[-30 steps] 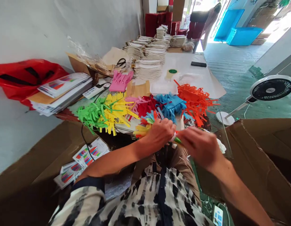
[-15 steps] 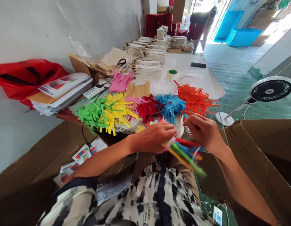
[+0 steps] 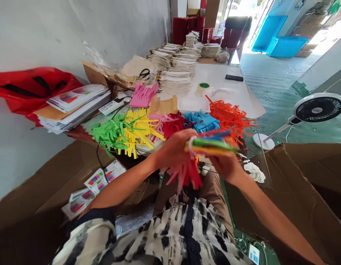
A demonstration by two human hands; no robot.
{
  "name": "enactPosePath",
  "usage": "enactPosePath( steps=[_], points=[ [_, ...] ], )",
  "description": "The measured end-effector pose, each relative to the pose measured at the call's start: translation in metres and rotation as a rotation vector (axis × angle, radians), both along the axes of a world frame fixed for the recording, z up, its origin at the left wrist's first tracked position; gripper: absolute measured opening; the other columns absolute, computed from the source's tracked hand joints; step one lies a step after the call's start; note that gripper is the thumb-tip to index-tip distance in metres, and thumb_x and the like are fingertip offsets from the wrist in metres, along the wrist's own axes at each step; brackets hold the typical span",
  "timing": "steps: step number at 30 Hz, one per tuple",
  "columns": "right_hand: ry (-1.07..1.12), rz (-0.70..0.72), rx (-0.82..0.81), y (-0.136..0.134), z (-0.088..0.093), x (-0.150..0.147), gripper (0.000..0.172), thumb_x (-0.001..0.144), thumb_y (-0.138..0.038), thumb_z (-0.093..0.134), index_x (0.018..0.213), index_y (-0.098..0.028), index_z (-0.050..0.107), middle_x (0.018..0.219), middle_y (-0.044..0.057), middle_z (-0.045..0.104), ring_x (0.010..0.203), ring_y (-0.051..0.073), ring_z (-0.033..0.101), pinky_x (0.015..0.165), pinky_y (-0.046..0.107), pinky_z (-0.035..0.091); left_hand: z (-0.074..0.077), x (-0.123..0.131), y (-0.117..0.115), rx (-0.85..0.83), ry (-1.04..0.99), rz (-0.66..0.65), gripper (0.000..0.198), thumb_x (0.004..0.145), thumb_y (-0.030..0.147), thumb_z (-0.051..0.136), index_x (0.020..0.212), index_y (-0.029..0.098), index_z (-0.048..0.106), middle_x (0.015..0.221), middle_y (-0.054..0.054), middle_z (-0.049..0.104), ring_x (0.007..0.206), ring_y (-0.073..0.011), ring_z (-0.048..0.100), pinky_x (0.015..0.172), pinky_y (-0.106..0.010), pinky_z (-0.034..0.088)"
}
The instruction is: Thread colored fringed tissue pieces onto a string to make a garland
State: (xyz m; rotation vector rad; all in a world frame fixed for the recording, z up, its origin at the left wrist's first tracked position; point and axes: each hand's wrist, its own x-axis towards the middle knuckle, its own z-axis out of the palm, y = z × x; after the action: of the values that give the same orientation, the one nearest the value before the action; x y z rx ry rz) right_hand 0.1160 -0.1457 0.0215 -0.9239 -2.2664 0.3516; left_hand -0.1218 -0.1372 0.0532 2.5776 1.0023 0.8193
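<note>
A bundle of coloured paper tassels [image 3: 211, 144] lies across both hands, its pink and red fringe hanging down on the left side. My left hand [image 3: 177, 149] is closed round the bundle near a pale tie. Under the other end, my right hand [image 3: 224, 163] grips the green, yellow and blue strips; motion smears its fingers. Just beyond, along the table edge, sit heaps of fringed paper: green [image 3: 109, 134], yellow [image 3: 139, 129], red [image 3: 174, 125], blue [image 3: 202, 120] and orange [image 3: 229, 116].
Stacked white paper bundles [image 3: 176, 81] fill the table's far left. A black phone-like object [image 3: 234, 77], green tape roll [image 3: 204, 85] and scissors [image 3: 144, 73] lie farther back. Cardboard [image 3: 305, 184] and a white fan [image 3: 318, 108] stand to the right.
The bundle has turned from pointing down to the right to lying level and higher. My right hand has come down beneath it, and pink and red fringe now hangs below my left hand.
</note>
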Motion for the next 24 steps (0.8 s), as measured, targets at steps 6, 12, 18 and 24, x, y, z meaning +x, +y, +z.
enactPosePath(
  steps=[6, 12, 18, 24],
  points=[
    [-0.184, 0.008, 0.095, -0.027, 0.017, -0.015, 0.031, 0.106, -0.027, 0.056, 0.078, -0.021, 0.069, 0.074, 0.001, 0.064, 0.062, 0.011, 0.049, 0.057, 0.031, 0.023, -0.02, 0.011, -0.003, 0.108, 0.414, 0.023, 0.015, 0.093, 0.005, 0.054, 0.093, 0.014, 0.065, 0.097, -0.013, 0.069, 0.094, -0.0268, 0.065, 0.082, -0.039, 0.053],
    [0.445, 0.11, -0.609, 0.018, -0.007, 0.001, 0.035, 0.089, -0.053, 0.077, 0.078, -0.021, 0.073, 0.067, 0.0, 0.066, 0.06, 0.014, 0.056, 0.055, 0.027, 0.041, -0.017, 0.017, -0.015, -0.442, -0.065, -0.339, 0.019, 0.087, 0.022, 0.073, 0.105, 0.018, 0.074, 0.124, -0.011, 0.064, 0.118, -0.0245, 0.062, 0.099, -0.033, 0.055],
    [0.64, -0.046, -0.512, 0.003, -0.035, -0.01, 0.028, 0.095, -0.05, 0.069, 0.097, -0.023, 0.076, 0.098, 0.006, 0.072, 0.086, 0.02, 0.066, 0.072, 0.031, 0.052, -0.033, 0.03, 0.007, -0.743, -0.437, 0.024, 0.018, 0.085, 0.027, 0.066, 0.098, 0.016, 0.07, 0.095, -0.003, 0.068, 0.083, -0.0173, 0.061, 0.071, -0.027, 0.049],
    [0.657, -0.26, -0.513, -0.004, -0.026, -0.021, 0.046, 0.091, -0.062, 0.072, 0.113, -0.022, 0.071, 0.113, 0.01, 0.074, 0.103, 0.027, 0.07, 0.09, 0.041, 0.056, -0.042, 0.064, 0.014, -0.404, -0.246, 0.297, 0.02, 0.091, 0.037, 0.064, 0.101, 0.019, 0.066, 0.1, -0.008, 0.07, 0.089, -0.0243, 0.069, 0.076, -0.032, 0.05]
  ],
)
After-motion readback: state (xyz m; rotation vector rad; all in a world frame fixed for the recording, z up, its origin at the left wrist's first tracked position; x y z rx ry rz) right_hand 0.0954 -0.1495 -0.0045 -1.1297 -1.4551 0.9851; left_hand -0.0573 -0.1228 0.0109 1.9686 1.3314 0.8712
